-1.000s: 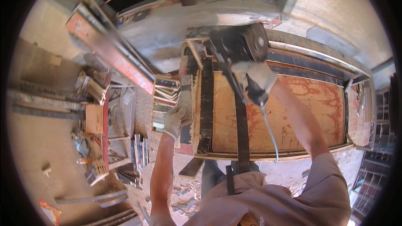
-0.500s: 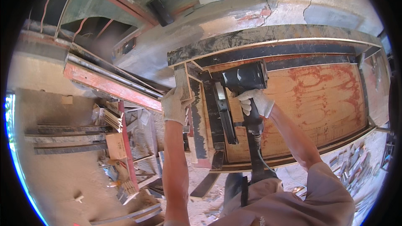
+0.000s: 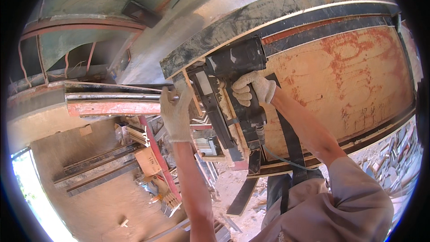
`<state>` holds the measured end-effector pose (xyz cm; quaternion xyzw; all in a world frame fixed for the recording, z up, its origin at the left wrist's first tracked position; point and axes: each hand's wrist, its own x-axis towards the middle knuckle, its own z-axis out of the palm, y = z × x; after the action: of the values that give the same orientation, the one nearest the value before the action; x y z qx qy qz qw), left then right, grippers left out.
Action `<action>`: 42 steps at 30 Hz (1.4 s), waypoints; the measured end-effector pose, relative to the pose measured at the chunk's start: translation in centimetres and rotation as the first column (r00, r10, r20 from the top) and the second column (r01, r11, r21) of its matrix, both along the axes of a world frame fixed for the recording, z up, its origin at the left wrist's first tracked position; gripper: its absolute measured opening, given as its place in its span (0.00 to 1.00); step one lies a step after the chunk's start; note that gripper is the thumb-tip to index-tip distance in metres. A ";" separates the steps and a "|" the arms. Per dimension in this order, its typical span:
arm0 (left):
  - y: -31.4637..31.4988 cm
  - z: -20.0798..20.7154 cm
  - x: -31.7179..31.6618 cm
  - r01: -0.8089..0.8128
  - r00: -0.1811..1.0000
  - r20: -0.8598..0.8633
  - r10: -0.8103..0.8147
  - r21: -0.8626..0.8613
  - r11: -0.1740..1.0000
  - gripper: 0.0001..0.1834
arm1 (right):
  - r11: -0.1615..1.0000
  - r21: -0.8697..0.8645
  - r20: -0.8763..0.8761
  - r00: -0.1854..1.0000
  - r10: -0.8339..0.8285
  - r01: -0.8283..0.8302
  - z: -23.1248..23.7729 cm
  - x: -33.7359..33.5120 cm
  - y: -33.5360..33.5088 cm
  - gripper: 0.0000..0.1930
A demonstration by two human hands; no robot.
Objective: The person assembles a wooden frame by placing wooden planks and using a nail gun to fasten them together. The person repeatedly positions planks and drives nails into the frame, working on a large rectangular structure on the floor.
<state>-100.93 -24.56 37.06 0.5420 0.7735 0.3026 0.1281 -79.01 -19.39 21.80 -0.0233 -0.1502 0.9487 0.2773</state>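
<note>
My right hand (image 3: 255,88), in a pale knit glove, is wrapped round the handle of a black nail gun (image 3: 235,58). The gun's nose end, with its long slanted magazine (image 3: 215,112), lies over the left end of a wooden panel frame (image 3: 286,27). A hose runs from the bottom of its handle toward me. My left hand (image 3: 175,116), gloved too, is raised at the frame's left corner, thumb and fingers closed about the lower part of a short board (image 3: 191,92). Part of that grip is hard to make out.
A red-stained plywood sheet (image 3: 340,76) fills the frame. Left of it projects a red and grey beam (image 3: 112,107). A cardboard box (image 3: 148,161) and wood scraps are on the floor below, with a heap of offcuts (image 3: 380,170) at the right. A wall stands behind.
The view has turned, so the frame now slants more and sits further up. The nail gun has shifted left toward the frame's corner. My left hand stays by the short board.
</note>
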 end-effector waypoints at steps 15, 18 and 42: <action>4.3 0.5 2.6 -0.041 0.929 -0.367 0.040 0.006 0.999 0.45 | 0.982 -0.129 -0.185 0.970 -0.160 0.138 -3.2 -3.5 -0.3 0.22; 4.2 0.6 2.6 -0.054 0.935 -0.351 0.046 -0.014 0.998 0.44 | 0.974 -0.223 -0.461 0.884 -0.081 -0.027 -4.2 -4.9 0.3 0.21; 3.6 0.9 0.3 -0.050 0.948 0.313 0.056 -0.027 0.998 0.38 | 0.980 -0.198 -0.184 0.983 -0.021 -0.016 -0.4 0.2 -1.1 0.16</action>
<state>-100.62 -20.94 37.95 0.4648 0.7604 0.3811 0.2461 -78.85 -20.51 21.45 0.0372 -0.0281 0.9566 0.2875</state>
